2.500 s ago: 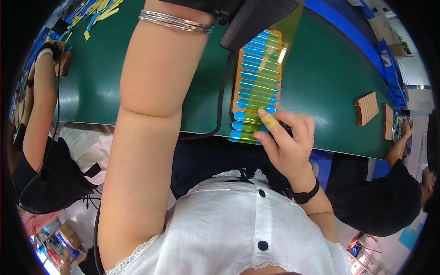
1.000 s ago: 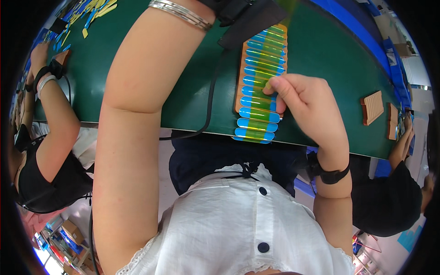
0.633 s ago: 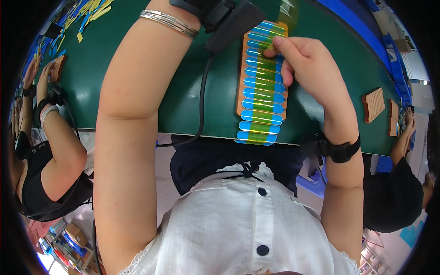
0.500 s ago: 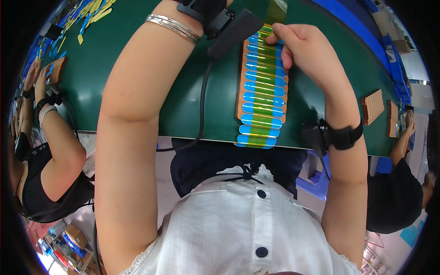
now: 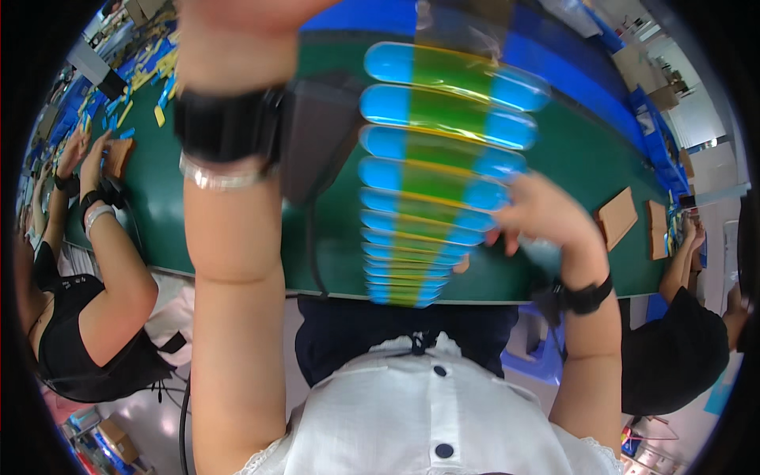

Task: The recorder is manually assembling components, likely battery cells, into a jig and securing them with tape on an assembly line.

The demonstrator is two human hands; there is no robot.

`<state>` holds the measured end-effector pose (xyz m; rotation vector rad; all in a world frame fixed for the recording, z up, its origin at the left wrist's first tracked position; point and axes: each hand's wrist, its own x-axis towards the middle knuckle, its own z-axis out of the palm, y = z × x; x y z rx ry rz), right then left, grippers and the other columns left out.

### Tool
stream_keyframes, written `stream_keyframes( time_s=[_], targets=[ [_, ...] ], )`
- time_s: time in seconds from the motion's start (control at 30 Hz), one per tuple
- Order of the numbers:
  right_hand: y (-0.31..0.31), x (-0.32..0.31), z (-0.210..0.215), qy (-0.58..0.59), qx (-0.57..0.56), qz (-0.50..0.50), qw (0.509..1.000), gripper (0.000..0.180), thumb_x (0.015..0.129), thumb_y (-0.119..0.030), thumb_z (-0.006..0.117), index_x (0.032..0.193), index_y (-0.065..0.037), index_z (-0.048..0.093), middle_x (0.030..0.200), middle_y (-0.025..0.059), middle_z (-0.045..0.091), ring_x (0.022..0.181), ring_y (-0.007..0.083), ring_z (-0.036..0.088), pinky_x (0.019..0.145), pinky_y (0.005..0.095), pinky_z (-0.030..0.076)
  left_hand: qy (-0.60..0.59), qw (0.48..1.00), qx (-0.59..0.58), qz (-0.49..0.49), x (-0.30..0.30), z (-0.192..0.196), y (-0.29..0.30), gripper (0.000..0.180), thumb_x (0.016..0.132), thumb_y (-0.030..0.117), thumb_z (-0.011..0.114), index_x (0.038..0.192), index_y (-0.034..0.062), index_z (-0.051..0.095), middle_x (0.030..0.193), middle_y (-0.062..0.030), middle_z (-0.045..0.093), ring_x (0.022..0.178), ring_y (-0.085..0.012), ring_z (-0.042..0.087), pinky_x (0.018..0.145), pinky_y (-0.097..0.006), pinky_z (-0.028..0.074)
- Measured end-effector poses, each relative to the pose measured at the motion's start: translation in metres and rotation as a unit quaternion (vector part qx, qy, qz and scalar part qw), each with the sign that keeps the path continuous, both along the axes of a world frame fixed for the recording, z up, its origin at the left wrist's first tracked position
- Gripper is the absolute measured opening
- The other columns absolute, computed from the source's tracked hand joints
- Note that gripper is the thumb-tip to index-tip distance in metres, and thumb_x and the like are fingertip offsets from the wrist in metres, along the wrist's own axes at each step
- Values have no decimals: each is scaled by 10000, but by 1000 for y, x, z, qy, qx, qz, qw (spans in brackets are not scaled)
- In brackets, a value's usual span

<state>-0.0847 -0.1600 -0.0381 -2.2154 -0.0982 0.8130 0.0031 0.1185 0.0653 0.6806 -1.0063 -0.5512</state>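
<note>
Holding the strip of blue-tipped green sticks (image 5: 431, 178) at its three o'clock edge, the right hand (image 5: 546, 218) pinches it, left hand (image 5: 237, 32) unclear.

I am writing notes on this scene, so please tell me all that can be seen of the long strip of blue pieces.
The strip is a row of flat blue pieces with rounded ends, stacked one behind another and joined by a clear yellowish band down the middle that makes them look green. It looks like glossy plastic. It is lifted off the green table, rising toward the camera, blurred. The right hand touches its right edge; the left hand, mostly out of frame, is raised beside its upper end.
</note>
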Motion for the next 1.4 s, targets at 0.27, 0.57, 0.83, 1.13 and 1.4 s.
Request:
stream_keyframes(
  time_s=[0.27,0.57,0.83,1.13,1.4],
  targets=[
    [119,71,-73,15,498,38,866,241,936,-160,625,1141,-36,596,811,54,688,624,114,656,485,268,513,50,997,-12,-53,11,-14,-4,941,952,702,304,1489,-70,297,1509,-212,389,1266,-302,503,1074,-520,376],
    [77,61,-36,227,557,98,793,527,1016,-418,505,1364,-22,514,1319,134,583,1177,238,602,974,383,483,220,964,81,124,-34,-40,-8,973,900,811,236,1358,11,547,1206,-77,639,1021,-195,558,908,-415,427],
    [25,-77,-5,-151,432,-22,889,291,872,-81,725,1149,-10,671,1037,26,695,924,111,638,838,295,524,353,903,157,190,-70,-64,-81,811,890,765,369,1147,69,698,1004,-46,664,964,-214,538,926,-419,363],
    [-41,-226,-26,-236,281,141,919,206,763,-142,816,906,-6,759,836,113,718,739,254,688,693,297,519,340,927,59,-145,-203,-188,-103,942,908,788,259,1382,25,540,1377,-102,543,1283,-245,473,1056,-495,354],
    [-30,-217,-31,-328,350,179,859,214,761,-101,812,948,-13,756,783,126,691,686,263,652,636,328,497,332,882,320,96,-119,-125,-102,1093,816,903,122,1288,46,608,1278,-96,592,1007,-249,562,908,-451,452]
  ],
)
